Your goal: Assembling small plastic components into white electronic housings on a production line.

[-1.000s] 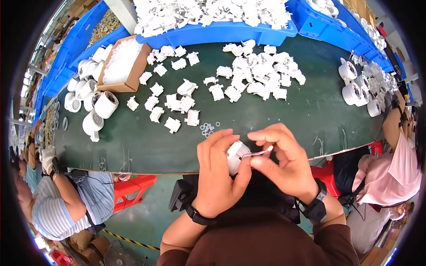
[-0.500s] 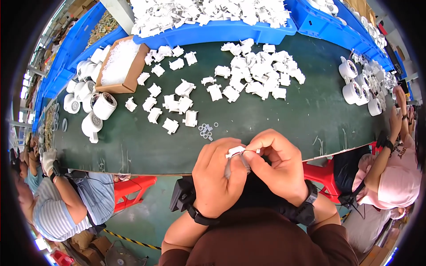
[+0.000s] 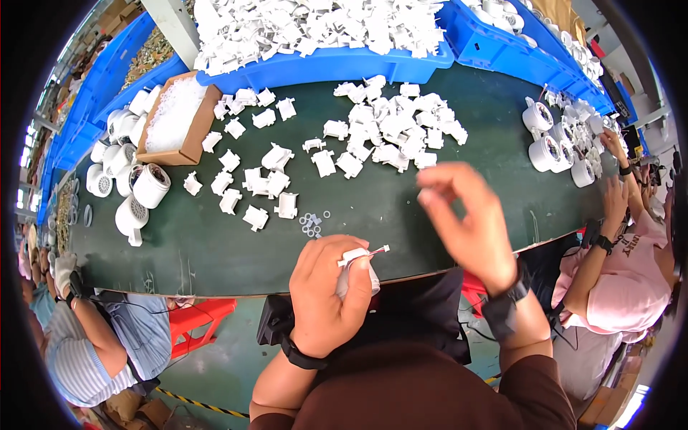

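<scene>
My left hand [image 3: 324,297] is closed around a white plastic housing [image 3: 352,256] at the table's near edge. From this housing, thin wires lead to a small white plug [image 3: 385,249] sticking out to the right. The part's lower portion is partly hidden by my fingers and thumb. Raised over the table to the right, my right hand [image 3: 469,226] has its thumb and index finger apart, with nothing visible between them. Just beyond its fingertips lies a pile of white plastic brackets [image 3: 401,129]. Several small grey rings [image 3: 312,224] lie beyond my left hand.
A blue bin [image 3: 322,69] heaped with white parts stands at the back. To the left are a cardboard box [image 3: 188,154] of small translucent pieces and round white housings [image 3: 150,186]. More housings [image 3: 545,153] stand at right, near a co-worker's hands [image 3: 614,197]. Another person sits at left.
My right hand has let go of the wired housing and moved up and right, toward the bracket pile. My left hand keeps the housing. The whole view has shifted slightly.
</scene>
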Demonstrator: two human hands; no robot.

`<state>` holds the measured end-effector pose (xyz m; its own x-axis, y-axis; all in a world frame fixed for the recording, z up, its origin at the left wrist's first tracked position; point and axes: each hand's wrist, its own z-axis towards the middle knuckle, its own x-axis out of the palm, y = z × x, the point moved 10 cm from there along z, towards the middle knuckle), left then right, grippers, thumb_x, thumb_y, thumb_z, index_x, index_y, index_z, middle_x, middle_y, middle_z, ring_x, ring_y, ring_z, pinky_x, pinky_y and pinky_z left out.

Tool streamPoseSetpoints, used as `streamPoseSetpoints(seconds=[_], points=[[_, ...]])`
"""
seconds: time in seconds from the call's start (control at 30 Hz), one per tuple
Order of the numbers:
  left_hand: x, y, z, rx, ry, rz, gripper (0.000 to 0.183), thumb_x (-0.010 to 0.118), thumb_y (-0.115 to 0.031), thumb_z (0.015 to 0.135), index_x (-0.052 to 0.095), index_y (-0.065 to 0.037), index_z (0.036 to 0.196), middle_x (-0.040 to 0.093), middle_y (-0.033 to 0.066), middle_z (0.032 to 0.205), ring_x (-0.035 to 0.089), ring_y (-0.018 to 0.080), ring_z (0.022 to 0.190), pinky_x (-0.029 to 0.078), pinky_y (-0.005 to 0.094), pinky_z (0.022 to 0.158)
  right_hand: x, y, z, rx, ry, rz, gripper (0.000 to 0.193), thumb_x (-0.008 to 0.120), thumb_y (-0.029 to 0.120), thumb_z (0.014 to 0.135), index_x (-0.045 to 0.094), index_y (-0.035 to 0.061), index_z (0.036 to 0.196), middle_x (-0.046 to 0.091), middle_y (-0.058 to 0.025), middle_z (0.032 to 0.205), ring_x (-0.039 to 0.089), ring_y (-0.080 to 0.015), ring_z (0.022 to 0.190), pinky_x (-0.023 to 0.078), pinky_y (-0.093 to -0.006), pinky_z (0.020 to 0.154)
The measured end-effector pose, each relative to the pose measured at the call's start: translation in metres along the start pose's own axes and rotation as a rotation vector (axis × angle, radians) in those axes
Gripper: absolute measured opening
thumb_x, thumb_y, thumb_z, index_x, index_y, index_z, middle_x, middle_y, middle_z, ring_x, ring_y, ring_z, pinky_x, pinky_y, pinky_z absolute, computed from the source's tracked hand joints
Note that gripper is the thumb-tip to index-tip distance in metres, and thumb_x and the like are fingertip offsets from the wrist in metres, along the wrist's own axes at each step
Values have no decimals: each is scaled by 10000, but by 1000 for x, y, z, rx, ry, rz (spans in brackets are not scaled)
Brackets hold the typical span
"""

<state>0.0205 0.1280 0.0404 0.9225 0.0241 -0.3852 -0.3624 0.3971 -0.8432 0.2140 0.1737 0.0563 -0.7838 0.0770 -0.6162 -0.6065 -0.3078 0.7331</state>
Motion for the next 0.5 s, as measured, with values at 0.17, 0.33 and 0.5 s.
streamPoseSetpoints(seconds=[0.17, 0.33, 0.5], points=[[0, -1, -1, -1, -5, 9, 127, 576, -85, 979, 643, 21, 998, 691, 141, 1002, 648, 261, 877, 508, 340, 816, -2, -11, 19, -238, -81, -428, 285, 693, -40, 864, 666, 55, 1131, 695, -127, 1030, 649, -340, 945, 539, -419, 796], [-3, 6, -4, -47, -6, -50, 133, 568, -85, 995, 648, 20, 999, 695, 145, 1039, 654, 251, 917, 510, 340, 845, 5, -34, 12, 136, 1, -125, 333, 648, -60, 910, 633, 54, 1223, 691, -67, 951, 673, -188, 801, 533, -318, 738], [1, 8, -7, 12, 5, -110, 95, 630, -61, 937, 658, -23, 1020, 714, 171, 1129, 649, 326, 873, 510, 393, 820, 57, -9, -28, 426, 301, 855, 299, 628, -53, 968, 617, 4, 1261, 683, -55, 1038, 667, -97, 874, 560, -258, 795]])
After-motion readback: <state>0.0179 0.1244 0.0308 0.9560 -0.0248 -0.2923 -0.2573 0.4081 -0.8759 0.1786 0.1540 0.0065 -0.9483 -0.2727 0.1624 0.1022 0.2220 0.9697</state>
